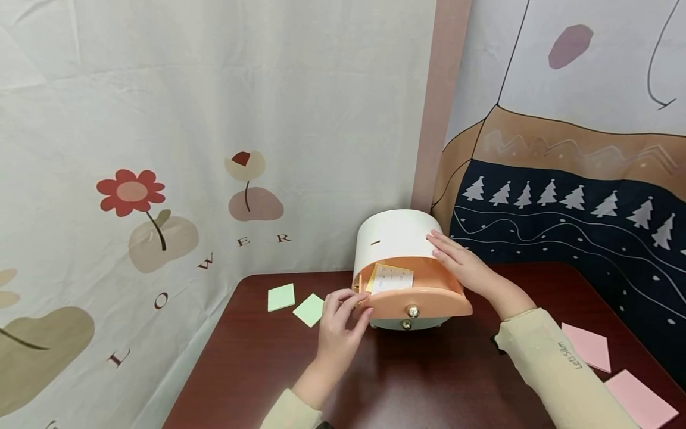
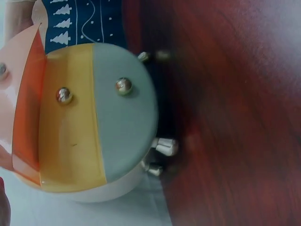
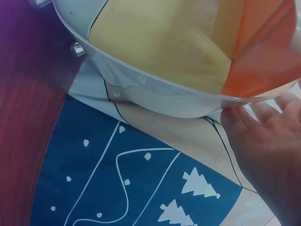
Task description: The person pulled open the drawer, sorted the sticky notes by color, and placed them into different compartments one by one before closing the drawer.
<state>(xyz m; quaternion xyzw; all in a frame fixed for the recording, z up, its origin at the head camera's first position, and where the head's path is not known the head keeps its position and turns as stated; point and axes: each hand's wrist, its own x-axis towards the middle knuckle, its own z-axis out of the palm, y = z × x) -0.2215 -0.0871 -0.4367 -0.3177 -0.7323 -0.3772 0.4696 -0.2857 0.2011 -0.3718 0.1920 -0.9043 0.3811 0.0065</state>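
Note:
A small rounded white drawer box [image 1: 399,229] stands on the table, its top orange drawer [image 1: 429,302] pulled out. Inside that drawer, at its left, lie printed paper slips [image 1: 393,278] with a yellow edge. My left hand [image 1: 337,330] pinches the left end of the drawer's front, thumb and fingers bent around it. My right hand [image 1: 465,269] lies with extended fingers against the upper right side of the box. In the left wrist view, a yellow drawer [image 2: 70,136] and a grey-green drawer [image 2: 124,117], each with a round metal knob, are closed under the orange one.
Two green sticky-note pads [image 1: 281,297] lie on the dark red-brown table [image 1: 257,369] left of the box. Pink pads [image 1: 640,398] lie at the right, partly behind the right sleeve. Printed curtains [image 1: 321,119] hang close behind the table.

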